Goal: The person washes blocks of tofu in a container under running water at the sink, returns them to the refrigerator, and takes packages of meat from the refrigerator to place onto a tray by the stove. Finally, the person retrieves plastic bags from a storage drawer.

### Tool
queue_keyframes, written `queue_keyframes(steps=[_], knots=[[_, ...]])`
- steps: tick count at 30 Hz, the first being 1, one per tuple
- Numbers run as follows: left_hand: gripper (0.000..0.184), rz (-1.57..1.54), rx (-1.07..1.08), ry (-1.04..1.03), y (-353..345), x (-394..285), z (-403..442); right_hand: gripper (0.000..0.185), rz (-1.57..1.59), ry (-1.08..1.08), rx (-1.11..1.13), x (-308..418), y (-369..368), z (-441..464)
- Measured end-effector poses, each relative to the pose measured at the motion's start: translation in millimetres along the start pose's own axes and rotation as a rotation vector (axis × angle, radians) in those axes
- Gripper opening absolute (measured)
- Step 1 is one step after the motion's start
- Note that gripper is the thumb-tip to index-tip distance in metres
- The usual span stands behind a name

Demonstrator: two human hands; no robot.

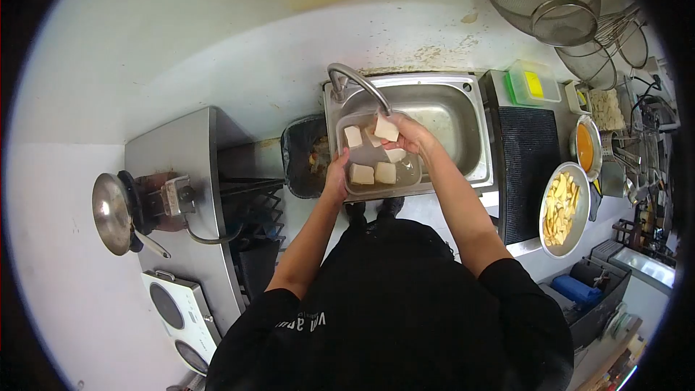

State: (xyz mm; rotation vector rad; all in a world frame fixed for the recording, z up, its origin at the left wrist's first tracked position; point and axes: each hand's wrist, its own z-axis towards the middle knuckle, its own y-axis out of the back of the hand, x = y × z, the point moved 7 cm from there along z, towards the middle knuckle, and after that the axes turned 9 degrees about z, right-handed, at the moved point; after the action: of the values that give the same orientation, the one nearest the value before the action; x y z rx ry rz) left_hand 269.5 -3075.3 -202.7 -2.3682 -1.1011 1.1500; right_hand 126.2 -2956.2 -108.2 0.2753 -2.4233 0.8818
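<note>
My right hand (410, 135) is closed around a white tofu block (386, 128) just below the mouth of the curved faucet (365, 84). My left hand (337, 172) grips the near left side of a clear plastic tub (394, 191), its thumb up along the wall. Cloudy water fills the tub, and several more tofu blocks (361, 174) lie in it. The tub sits over the left part of the steel sink (452, 127). Part of the held block and some fingertips are hidden.
A lined waste bin (305, 166) stands left of the sink. On the right are a ribbed black mat (527, 166), a bowl of cut yellow pieces (562, 206) and a lidded box (534, 84). Farther left, a pan (114, 213) and a double hotplate (177, 318) appear.
</note>
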Motion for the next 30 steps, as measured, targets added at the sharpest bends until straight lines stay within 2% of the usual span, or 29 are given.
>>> queue_keyframes(steps=[2, 4, 5, 7, 14, 16, 17, 19, 20, 22, 26, 28, 29, 30], knots=[[0.054, 0.011, 0.002, -0.023, -2.7, -2.7, -2.9, 0.033, 0.04, -0.021, 0.024, -0.7, 2.8, -2.3], [0.052, 0.026, 0.003, -0.045, 0.1, -3.7, -1.7, 0.036, 0.13, -0.027, 0.192, -2.4, -8.4, -5.0], [0.051, 0.018, 0.003, -0.028, 0.9, -2.3, -0.3, 0.036, 0.13, -0.027, 0.192, -6.7, -7.7, -8.2], [0.051, 0.012, 0.006, -0.01, -1.7, -2.5, -0.7, 0.041, 0.25, 0.159, 0.276, 3.1, -20.5, -27.6], [0.051, 0.005, 0.017, -0.002, -10.7, -5.4, -4.7, 0.047, 0.124, 0.128, 0.294, 13.8, -3.3, -26.8], [0.051, -0.007, 0.013, 0.022, -11.4, -2.3, -2.8, 0.043, 0.047, 0.154, 0.062, 19.1, -1.6, -21.6], [0.05, -0.021, 0.053, 0.006, -11.1, -1.3, 0.9, 0.043, 0.05, 0.157, 0.056, 21.5, -5.6, -19.7], [0.05, -0.033, 0.095, -0.011, -10.4, 1.2, 6.5, 0.05, -0.22, 0.141, 0.034, 23.5, -10.2, -14.8], [0.049, -0.035, 0.08, -0.011, -6.8, 2.4, 8.9, 0.05, -0.218, 0.143, 0.034, 22.0, -8.9, -14.6], [0.048, -0.038, 0.064, -0.012, -8.4, -1.7, 5.6, 0.043, -0.365, 0.309, 0.027, 24.8, -1.1, -13.3], [0.048, -0.01, 0.026, -0.026, -7.0, -4.5, 1.8, 0.049, -0.444, 0.352, 0.01, 23.7, 12.8, -10.7], [0.048, -0.002, 0.013, -0.034, -6.6, -6.8, -0.5, 0.047, -0.857, 0.4, -0.278, 32.9, 16.4, -9.4], [0.048, -0.02, 0.022, -0.041, -7.4, -6.9, -2.9, 0.047, -0.857, 0.401, -0.276, 30.6, 11.3, -7.0], [0.048, -0.037, 0.032, -0.048, -7.0, -6.1, -3.0, 0.043, -1.085, 0.466, -0.389, 32.9, 5.8, -8.5]])
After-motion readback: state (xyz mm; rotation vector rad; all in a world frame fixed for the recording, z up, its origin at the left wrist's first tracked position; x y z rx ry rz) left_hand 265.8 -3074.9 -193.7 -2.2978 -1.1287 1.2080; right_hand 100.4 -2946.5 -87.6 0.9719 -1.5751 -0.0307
